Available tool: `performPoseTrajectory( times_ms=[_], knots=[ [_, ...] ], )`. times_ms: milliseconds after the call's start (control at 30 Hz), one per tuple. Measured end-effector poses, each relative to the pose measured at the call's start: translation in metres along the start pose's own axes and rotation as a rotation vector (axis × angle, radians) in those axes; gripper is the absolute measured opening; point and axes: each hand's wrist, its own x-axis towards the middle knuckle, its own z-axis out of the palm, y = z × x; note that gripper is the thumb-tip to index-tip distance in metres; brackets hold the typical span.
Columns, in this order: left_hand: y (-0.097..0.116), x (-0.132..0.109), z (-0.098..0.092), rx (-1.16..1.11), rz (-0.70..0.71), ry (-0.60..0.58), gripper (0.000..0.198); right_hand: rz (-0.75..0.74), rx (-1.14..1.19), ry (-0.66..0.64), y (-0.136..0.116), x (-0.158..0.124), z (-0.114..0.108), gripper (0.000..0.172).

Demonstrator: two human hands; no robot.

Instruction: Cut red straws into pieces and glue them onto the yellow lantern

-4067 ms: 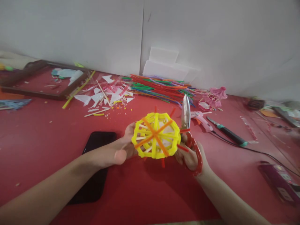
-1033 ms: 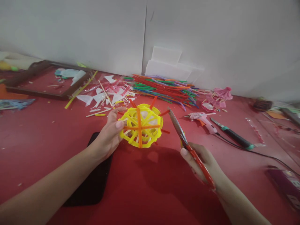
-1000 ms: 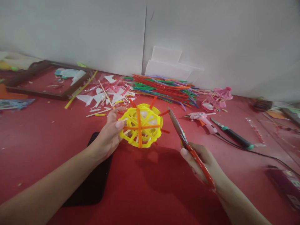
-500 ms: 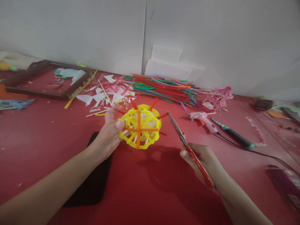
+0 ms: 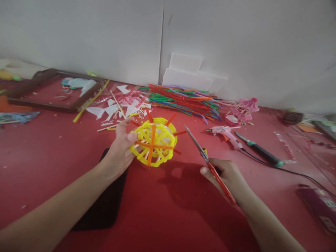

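Note:
My left hand (image 5: 122, 145) grips the left edge of a yellow pipe-cleaner wheel (image 5: 160, 159), holding it above the table. Orange pipe cleaners cross on its front, and several red-orange ends stick out around its rim. Pale sticks show between the yellow spokes. In my right hand (image 5: 227, 175) is a pair of red-handled scissors (image 5: 217, 178), pointing up and to the left. Their blades look closed, and the tip is just right of one red end, slightly apart from it. Some fingers of my right hand are hidden behind the handles.
A black phone-like slab (image 5: 99, 210) lies under my left forearm. Behind the wheel are white scraps (image 5: 111, 110) and a pile of coloured pipe cleaners (image 5: 183, 99). On the right lie a pink glue gun (image 5: 227, 133), its cord, and a utility knife (image 5: 262, 152). A dark frame (image 5: 39, 103) lies back left.
The wheel has shifted slightly left and tilted a little. The scissors have drawn slightly left, and their tip no longer meets the red end.

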Motion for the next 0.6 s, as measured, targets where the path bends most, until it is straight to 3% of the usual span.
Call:
performPoseTrajectory(
  times_ms=[300,600],
  knots=[
    [-0.0015,-0.0067,-0.0013,0.102,-0.064,-0.127,0.086,-0.065,0.057,-0.092,0.0021,-0.0025,-0.0089,0.048],
    [0.0003,-0.0066,0.0005,0.086,-0.076,-0.118,0.085,-0.054,0.171,-0.155,0.0007,-0.0054,-0.0058,0.054]
  ],
)
